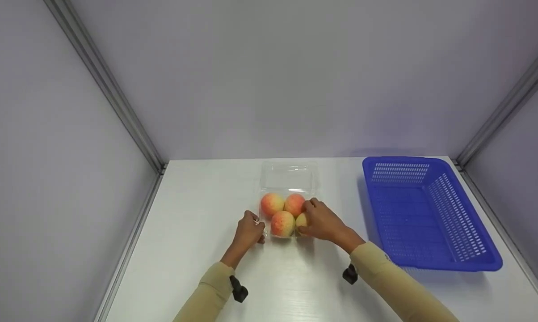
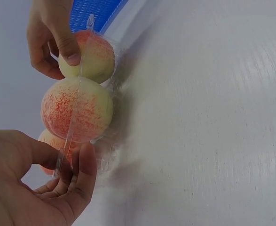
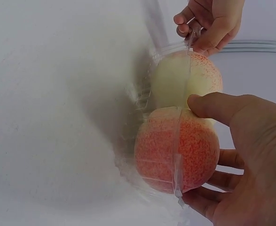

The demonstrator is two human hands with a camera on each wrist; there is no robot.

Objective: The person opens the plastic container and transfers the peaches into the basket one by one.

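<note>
Several red-and-yellow peaches sit together in a clear plastic clamshell box, whose lid (image 1: 288,178) lies folded back toward the rear wall. My left hand (image 1: 250,230) pinches the box's rim at its front left corner, beside the front left peach (image 1: 282,224). Curled over the front right peach (image 3: 177,150), my right hand (image 1: 325,221) holds it inside the box, with the thumb on its near side. In the left wrist view, the thin rim of the box crosses in front of the peaches. Part of the front right peach is hidden by my right hand in the head view.
A blue plastic basket (image 1: 403,219) with slotted walls stands on the right side of the white table (image 1: 197,197). Grey panels (image 1: 269,80) with metal corner rails enclose the table at the back and sides.
</note>
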